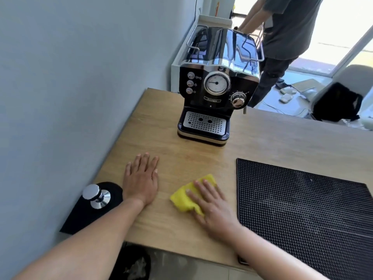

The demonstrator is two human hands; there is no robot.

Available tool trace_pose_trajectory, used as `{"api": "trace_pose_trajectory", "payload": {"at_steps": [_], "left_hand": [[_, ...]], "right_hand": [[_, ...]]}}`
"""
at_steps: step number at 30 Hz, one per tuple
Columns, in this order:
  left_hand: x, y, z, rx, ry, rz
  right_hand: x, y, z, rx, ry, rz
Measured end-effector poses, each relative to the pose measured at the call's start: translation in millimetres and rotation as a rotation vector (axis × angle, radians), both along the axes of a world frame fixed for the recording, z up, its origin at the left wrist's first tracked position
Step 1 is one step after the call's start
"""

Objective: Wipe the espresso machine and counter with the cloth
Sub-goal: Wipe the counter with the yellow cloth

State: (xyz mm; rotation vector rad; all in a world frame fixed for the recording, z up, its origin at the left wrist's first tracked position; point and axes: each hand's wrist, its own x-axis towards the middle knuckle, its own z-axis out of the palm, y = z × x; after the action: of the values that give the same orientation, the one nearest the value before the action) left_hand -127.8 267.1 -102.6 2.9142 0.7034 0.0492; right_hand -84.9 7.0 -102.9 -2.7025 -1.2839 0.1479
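A black and chrome espresso machine (pixel 217 85) stands at the back of the wooden counter (pixel 169 138), its drip tray facing me. A folded yellow cloth (pixel 182 197) lies on the counter in front of it. My right hand (pixel 212 207) presses flat on the cloth, fingers spread over its near right part. My left hand (pixel 141 178) rests flat on the bare counter to the left of the cloth, fingers apart, holding nothing.
A chrome tamper (pixel 96 196) stands on a black mat (pixel 80 217) at the counter's left edge, beside the wall. A large black rubber bar mat (pixel 302 209) covers the right side. Another person (pixel 286 37) stands behind the machine. A bin (pixel 131 263) sits below the counter.
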Motion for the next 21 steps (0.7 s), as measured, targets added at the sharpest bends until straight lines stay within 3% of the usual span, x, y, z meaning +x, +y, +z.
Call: {"api": "trace_pose_trajectory", "payload": {"at_steps": [3, 5, 8, 12, 14, 18, 21], "left_hand": [[0.1, 0.4, -0.3, 0.002, 0.021, -0.008], [0.0, 0.8, -0.5, -0.004, 0.025, -0.011], [-1.4, 0.7, -2.6, -0.012, 0.029, -0.008], [-3.3, 2.1, -3.4, -0.022, 0.023, -0.018], [-4.7, 1.7, -3.5, -0.033, 0.023, -0.02], [-3.3, 2.9, -2.5, -0.048, 0.03, -0.042], [-3.5, 4.4, -0.7, -0.059, 0.039, -0.045]], "right_hand": [[46.8, 14.2, 8.3, -0.06, 0.0, -0.389], [50.3, 48.5, 11.3, -0.079, 0.046, -0.508], [4.1, 85.4, 10.9, -0.055, 0.078, -0.319], [-63.6, 44.6, 7.5, 0.01, 0.053, -0.01], [-49.5, 19.0, 0.6, 0.001, 0.024, -0.079], [-1.8, 53.8, 7.8, 0.036, 0.078, -0.457], [-16.8, 95.0, 15.7, 0.017, 0.116, -0.34]]}}
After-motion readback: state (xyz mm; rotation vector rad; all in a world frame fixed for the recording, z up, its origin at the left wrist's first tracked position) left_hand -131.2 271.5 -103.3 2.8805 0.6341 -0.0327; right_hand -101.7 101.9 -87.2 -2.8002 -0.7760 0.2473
